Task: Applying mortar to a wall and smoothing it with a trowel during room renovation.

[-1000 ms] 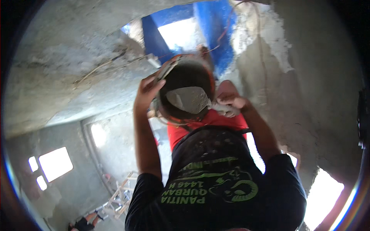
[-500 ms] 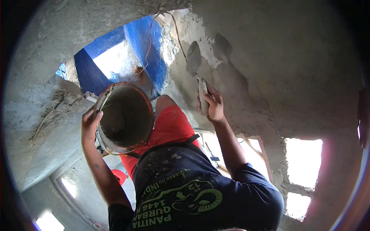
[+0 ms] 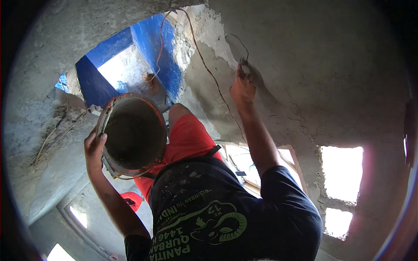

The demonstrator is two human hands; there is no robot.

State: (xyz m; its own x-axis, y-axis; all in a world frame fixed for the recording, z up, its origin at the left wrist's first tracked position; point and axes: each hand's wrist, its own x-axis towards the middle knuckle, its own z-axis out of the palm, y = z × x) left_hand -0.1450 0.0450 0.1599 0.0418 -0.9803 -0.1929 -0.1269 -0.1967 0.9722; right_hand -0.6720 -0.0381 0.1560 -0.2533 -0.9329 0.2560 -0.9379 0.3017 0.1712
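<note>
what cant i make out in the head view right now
In the head view:
Trowel: its handle is covered by the right hand; its blade is hard to tell from the grey wall.
Left hand: some fingertips hidden behind the bucket.
Bucket's contents: level lost in shadow.
Wall openings: glare hides what lies beyond.

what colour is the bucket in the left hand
The bucket looks dark grey inside, with orange-red along parts of its rim; the head view shows it best.

Building site, bare cement wall [image 3: 326, 95], rough window openings [image 3: 342, 174], loose cable [image 3: 208, 69]
</note>
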